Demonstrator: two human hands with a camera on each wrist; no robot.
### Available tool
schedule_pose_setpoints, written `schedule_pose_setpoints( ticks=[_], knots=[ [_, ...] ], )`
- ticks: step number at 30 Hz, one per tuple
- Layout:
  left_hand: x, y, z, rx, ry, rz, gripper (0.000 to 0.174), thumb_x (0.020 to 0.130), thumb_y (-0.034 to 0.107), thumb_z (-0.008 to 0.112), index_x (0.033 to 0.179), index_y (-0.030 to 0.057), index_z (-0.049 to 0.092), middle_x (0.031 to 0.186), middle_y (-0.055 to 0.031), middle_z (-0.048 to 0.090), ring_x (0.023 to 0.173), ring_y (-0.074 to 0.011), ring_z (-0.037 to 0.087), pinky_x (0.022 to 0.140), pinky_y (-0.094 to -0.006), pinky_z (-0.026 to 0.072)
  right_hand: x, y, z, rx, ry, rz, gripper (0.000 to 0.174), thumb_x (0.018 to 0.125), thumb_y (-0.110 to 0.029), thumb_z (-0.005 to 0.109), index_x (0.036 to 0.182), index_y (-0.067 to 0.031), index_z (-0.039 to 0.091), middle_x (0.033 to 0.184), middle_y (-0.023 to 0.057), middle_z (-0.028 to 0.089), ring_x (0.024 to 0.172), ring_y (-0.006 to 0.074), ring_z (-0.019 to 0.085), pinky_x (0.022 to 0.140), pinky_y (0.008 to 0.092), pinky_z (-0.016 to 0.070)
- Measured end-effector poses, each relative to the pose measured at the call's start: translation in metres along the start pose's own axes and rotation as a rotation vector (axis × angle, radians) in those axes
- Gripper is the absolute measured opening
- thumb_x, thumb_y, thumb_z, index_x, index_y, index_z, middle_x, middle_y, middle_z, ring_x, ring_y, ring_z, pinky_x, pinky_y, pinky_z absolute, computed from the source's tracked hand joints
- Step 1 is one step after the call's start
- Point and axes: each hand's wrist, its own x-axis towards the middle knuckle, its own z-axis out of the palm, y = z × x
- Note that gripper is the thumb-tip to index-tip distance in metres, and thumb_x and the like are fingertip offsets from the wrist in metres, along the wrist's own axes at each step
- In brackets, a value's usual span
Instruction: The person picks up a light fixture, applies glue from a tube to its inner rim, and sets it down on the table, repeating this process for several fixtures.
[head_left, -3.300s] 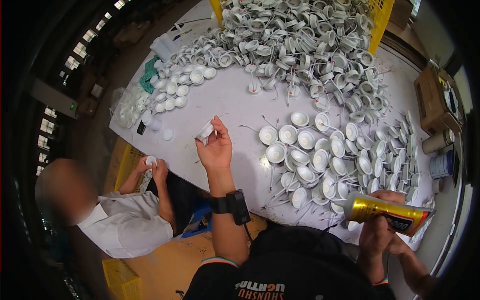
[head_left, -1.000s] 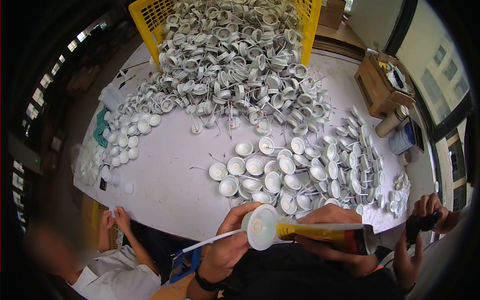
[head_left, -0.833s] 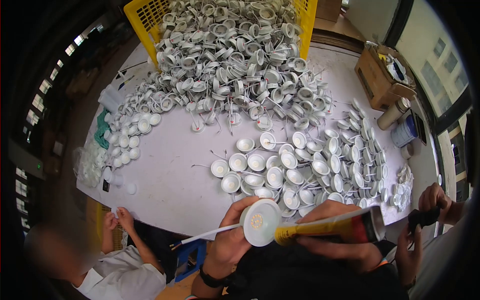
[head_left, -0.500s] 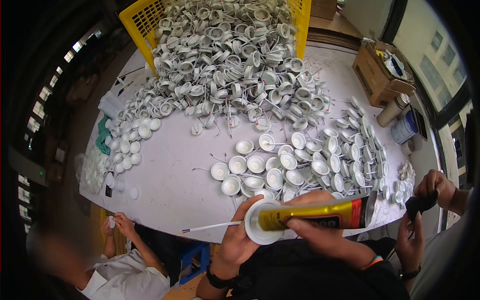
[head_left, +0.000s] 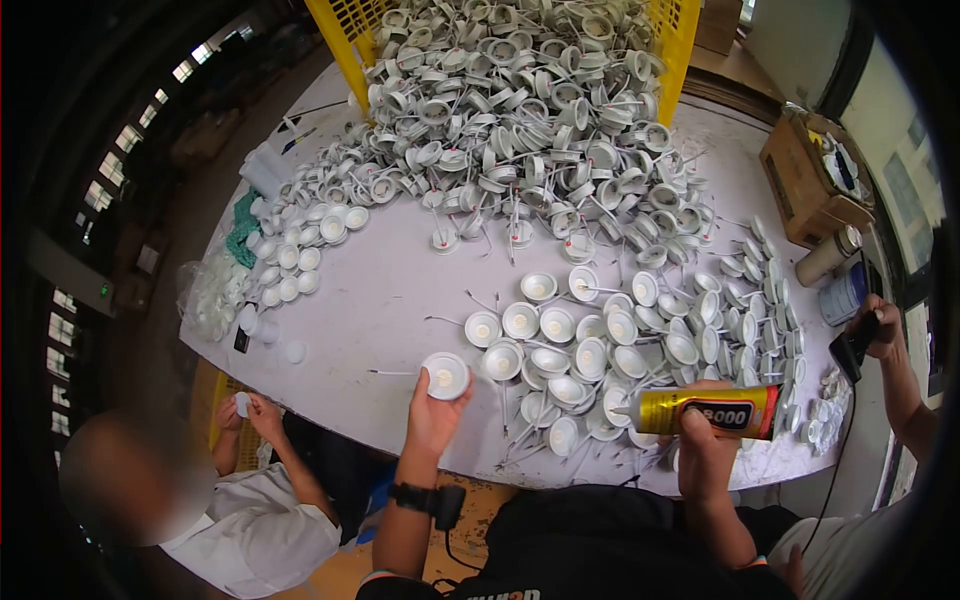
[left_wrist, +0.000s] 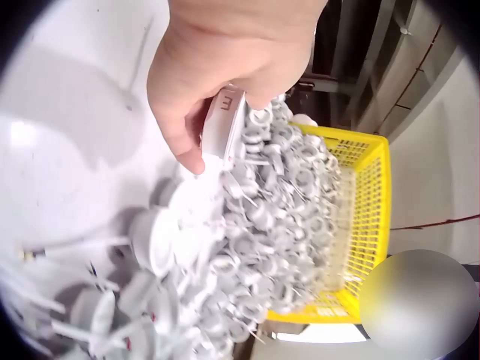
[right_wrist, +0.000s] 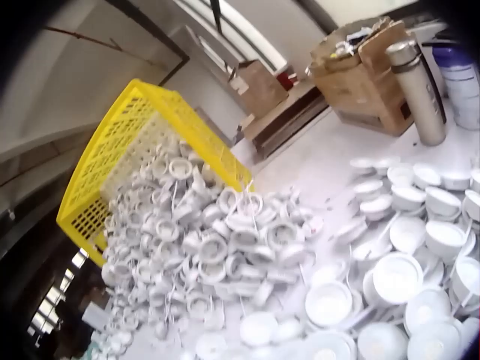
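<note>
My left hand point(head_left: 433, 425) holds a round white LED downlight point(head_left: 446, 376) by its rim, its dish facing up and its cable pointing left, over the front of the table. In the left wrist view, the thumb and fingers of that hand point(left_wrist: 232, 52) pinch the downlight point(left_wrist: 222, 131) by its side wall. My right hand point(head_left: 706, 455) grips a gold glue tube point(head_left: 660, 412) with a black-and-red label, nozzle to the left. The tube is above a cluster of white downlights point(head_left: 590, 357). Neither right hand nor tube shows in the right wrist view.
A yellow crate point(head_left: 680, 60) spills a large heap of white housings point(head_left: 520, 110) onto the white table point(head_left: 370, 300). Small white caps point(head_left: 290, 258) lie at left. A seated person point(head_left: 260, 530) works at left; another person's hand point(head_left: 880, 325) holds a dark object. A carton point(head_left: 815, 180) stands right.
The glue tube was at the downlight's dish half a second ago; my right hand has since moved it right, away from it. My left hand has shifted left and forward with the downlight.
</note>
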Motion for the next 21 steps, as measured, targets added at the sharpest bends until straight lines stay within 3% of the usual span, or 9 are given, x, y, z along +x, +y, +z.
schedule_pose_setpoints(
  ticks=[2,3,6,8,10,11,14,17,21],
  knots=[
    [0.024,0.011,-0.052,0.189,0.192,0.001,0.048,0.084,0.042,0.036,0.110,0.0015,0.039,0.107,-0.0187,0.045,0.097,-0.0263,0.047,0.077,-0.0360,0.0422,-0.002,0.003,0.001,0.005,0.032,0.034,0.030,0.068,-0.013,0.060,0.090,-0.0004,0.043,0.074,0.0096,0.051,0.057,0.0157,0.051,0.049,0.0268,0.0435],
    [0.036,0.016,-0.073,0.191,0.188,0.002,0.048,0.084,0.042,0.036,0.110,0.0015,0.039,0.107,-0.0187,0.045,0.097,-0.0263,0.047,0.077,-0.0360,0.0422,-0.003,0.004,0.002,0.007,0.033,0.030,0.030,0.068,-0.013,0.060,0.090,-0.0004,0.043,0.074,0.0096,0.051,0.057,0.0157,0.051,0.049,0.0268,0.0435],
    [0.062,0.027,-0.121,0.344,0.503,0.028,0.053,0.077,0.048,0.046,0.106,0.0035,0.041,0.088,-0.0121,0.049,0.080,-0.0210,0.049,0.075,-0.0328,0.0422,-0.005,0.004,0.006,0.020,0.061,0.027,0.030,0.068,-0.013,0.059,0.091,-0.0010,0.044,0.075,0.0086,0.051,0.057,0.0152,0.051,0.049,0.0266,0.0437],
    [0.072,0.034,-0.146,0.389,0.574,0.005,0.050,0.076,0.048,0.047,0.100,0.0040,0.043,0.083,-0.0108,0.048,0.078,-0.0202,0.049,0.072,-0.0318,0.0434,-0.003,0.008,0.008,0.024,0.091,0.019,0.027,0.068,-0.012,0.059,0.090,-0.0012,0.045,0.075,0.0079,0.051,0.058,0.0147,0.051,0.050,0.0267,0.0439],
    [0.073,0.036,-0.178,0.468,0.521,0.040,0.048,0.075,0.049,0.048,0.094,0.0049,0.044,0.088,-0.0098,0.045,0.077,-0.0193,0.047,0.073,-0.0344,0.0424,-0.001,0.008,0.004,0.025,0.123,0.043,0.024,0.069,-0.010,0.059,0.088,-0.0016,0.048,0.073,0.0063,0.051,0.058,0.0136,0.051,0.051,0.0267,0.0445],
    [0.067,0.036,-0.180,0.538,0.473,0.077,0.052,0.080,0.046,0.042,0.106,0.0015,0.040,0.089,-0.0117,0.045,0.081,-0.0200,0.048,0.074,-0.0337,0.0434,0.002,0.008,0.005,0.023,0.139,0.066,0.022,0.068,-0.008,0.059,0.087,-0.0017,0.049,0.072,0.0054,0.051,0.059,0.0130,0.051,0.052,0.0266,0.0449],
    [0.062,0.040,-0.172,0.433,0.709,0.045,0.063,0.075,0.048,0.047,0.117,0.0049,0.032,0.104,-0.0103,0.040,0.092,-0.0190,0.043,0.077,-0.0293,0.0380,0.004,0.010,0.001,0.048,0.092,0.136,0.022,0.071,-0.009,0.061,0.089,-0.0013,0.051,0.071,0.0042,0.055,0.057,0.0112,0.052,0.052,0.0239,0.0449],
    [0.033,0.028,-0.156,0.320,0.613,0.209,0.059,0.074,0.044,0.050,0.117,0.0078,0.035,0.107,-0.0043,0.040,0.091,-0.0150,0.043,0.079,-0.0262,0.0353,0.012,-0.001,-0.001,0.018,-0.043,0.139,0.016,0.073,-0.007,0.057,0.086,0.0006,0.051,0.071,0.0065,0.053,0.057,0.0133,0.052,0.052,0.0242,0.0445],
    [0.010,0.019,-0.142,0.019,0.460,0.135,0.055,0.075,0.042,0.048,0.117,0.0085,0.036,0.104,-0.0022,0.043,0.091,-0.0116,0.044,0.078,-0.0250,0.0366,0.012,-0.011,0.000,0.014,-0.054,0.197,0.020,0.074,-0.008,0.058,0.090,0.0011,0.051,0.074,0.0068,0.054,0.058,0.0111,0.052,0.051,0.0224,0.0438]
  ],
)
